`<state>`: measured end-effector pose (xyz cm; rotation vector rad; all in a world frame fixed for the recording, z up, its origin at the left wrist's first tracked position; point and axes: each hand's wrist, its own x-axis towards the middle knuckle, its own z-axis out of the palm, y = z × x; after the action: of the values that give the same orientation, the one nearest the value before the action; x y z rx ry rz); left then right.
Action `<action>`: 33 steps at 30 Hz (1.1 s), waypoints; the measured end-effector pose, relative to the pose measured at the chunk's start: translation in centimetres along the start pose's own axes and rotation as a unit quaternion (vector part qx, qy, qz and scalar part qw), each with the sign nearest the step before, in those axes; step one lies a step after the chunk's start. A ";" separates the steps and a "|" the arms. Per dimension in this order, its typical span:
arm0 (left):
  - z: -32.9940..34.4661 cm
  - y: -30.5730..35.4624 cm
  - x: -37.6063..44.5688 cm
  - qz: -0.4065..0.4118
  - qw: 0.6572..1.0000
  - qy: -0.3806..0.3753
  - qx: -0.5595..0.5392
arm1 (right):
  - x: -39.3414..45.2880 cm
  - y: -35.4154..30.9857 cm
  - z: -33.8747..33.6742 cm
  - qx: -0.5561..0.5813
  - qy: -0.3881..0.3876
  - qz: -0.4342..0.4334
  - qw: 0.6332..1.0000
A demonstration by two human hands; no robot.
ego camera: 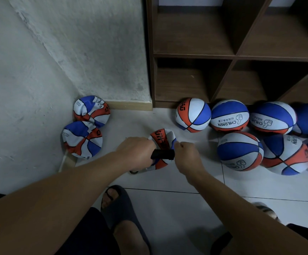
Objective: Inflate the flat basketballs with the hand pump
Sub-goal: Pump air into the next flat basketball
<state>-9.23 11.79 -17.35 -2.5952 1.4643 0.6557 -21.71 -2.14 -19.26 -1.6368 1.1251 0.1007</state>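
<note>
Both hands meet low over the floor tiles, arms stretched forward and down from the lower corners of the view. Left hand (135,150) has its back turned up, knuckles toward the wall, and its fingers curl around one end of the black pump handle (163,154); the right hand (186,155) is a tight fist closed on the other end, wrist slightly bent and thumb side up. Between and behind the two fists sits the flat basketball (163,138) being worked on, a crumpled red, white and blue shell resting on the white tiled floor (168,205), partly hidden by the handle and the hands; the pump's body below the handle cannot be seen clearly. Two more deflated balls (87,126) lie stacked in the corner against the grey wall (39,80), well to the left. To the right, a cluster of rounder balls (241,129) lies on the floor in front of a dark wooden shelf unit (232,56) with open compartments. A foot in a dark slide sandal (120,208) is planted near the bottom, just behind the left forearm.
</note>
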 end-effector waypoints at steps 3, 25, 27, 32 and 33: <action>-0.1 0.0 0.0 0.004 1.000 0.005 -0.021 | 0.3 -0.1 -0.5 0.005 -0.003 -0.004 1.000; -0.2 -0.9 0.0 0.021 0.999 -0.004 0.036 | -0.5 2.0 0.5 -0.040 0.081 -0.077 0.993; 0.0 -0.5 -0.2 0.029 0.999 -0.007 0.033 | -0.7 2.1 1.2 -0.044 0.072 -0.083 0.993; 0.0 -0.6 -0.4 0.021 1.000 -0.011 0.019 | -0.5 1.6 1.5 -0.045 0.058 -0.080 0.994; -0.1 -0.7 -0.4 0.019 1.000 -0.009 0.017 | -0.5 1.5 1.4 -0.046 0.053 -0.078 0.994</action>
<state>-8.85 12.48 -17.20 -2.5343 1.5101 0.6505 -22.37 -0.63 -20.63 -1.8245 1.0813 -0.0365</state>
